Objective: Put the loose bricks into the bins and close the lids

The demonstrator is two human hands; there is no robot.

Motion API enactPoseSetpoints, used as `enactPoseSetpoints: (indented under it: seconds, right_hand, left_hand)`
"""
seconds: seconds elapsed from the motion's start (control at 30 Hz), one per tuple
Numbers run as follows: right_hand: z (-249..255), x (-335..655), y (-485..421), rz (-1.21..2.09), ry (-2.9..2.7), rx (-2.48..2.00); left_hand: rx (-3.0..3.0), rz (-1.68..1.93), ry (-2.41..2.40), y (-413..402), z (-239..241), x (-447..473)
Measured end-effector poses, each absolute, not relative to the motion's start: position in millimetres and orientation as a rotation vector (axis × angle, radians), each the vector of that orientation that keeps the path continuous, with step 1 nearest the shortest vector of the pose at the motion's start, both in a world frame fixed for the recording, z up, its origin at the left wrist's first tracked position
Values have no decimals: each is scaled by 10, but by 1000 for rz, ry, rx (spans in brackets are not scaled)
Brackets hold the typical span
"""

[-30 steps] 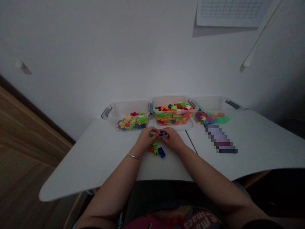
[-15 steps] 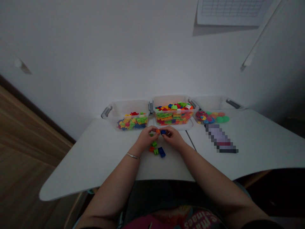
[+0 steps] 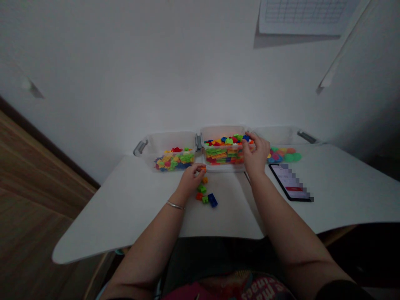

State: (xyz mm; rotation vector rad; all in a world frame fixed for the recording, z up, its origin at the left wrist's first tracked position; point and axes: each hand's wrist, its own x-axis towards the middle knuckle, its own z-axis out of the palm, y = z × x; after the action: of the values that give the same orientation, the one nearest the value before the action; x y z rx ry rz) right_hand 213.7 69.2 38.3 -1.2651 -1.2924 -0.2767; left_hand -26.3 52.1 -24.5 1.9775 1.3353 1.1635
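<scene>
My left hand (image 3: 189, 180) pinches a small orange toy brick (image 3: 203, 169) above the table, just in front of the bins. My right hand (image 3: 257, 153) is raised over the right front corner of the middle bin (image 3: 223, 168), its thumb and index finger around a blue brick (image 3: 246, 138). That bin is heaped with bricks of many colours. Below my left hand lies a short line of loose bricks: a yellow-orange one (image 3: 205, 180), a green one (image 3: 202, 189), an orange one (image 3: 199, 196), another green one (image 3: 205, 200) and a longer blue one (image 3: 213, 200).
A clear bin (image 3: 170, 139) with mixed small pieces stands at the left, another clear bin (image 3: 278, 135) with round coloured pieces at the right. A phone (image 3: 290, 183) lies on the white table (image 3: 125, 208). Behind is a wall with a paper chart (image 3: 301, 16).
My right hand has moved away from my left, up and right to the middle bin, with the blue brick. My left hand stays nearly in place with the orange brick.
</scene>
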Motion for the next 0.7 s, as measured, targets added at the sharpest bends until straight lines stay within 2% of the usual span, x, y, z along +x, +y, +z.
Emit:
enactPoseSetpoints:
  seconds: [0.17,0.33,0.7]
  right_hand:
    - [387,2104,856,-255,-1425,-1430]
    - [251,2051,875,-381,-1576,-1501]
    - [175,2053,719,-399,-1538,-1310]
  left_hand:
    - [1990,1146,1364,515,-244,-279]
    - [1992,1138,1345,527,-265,-270]
    - [1887,1188,1329,511,-227,-236]
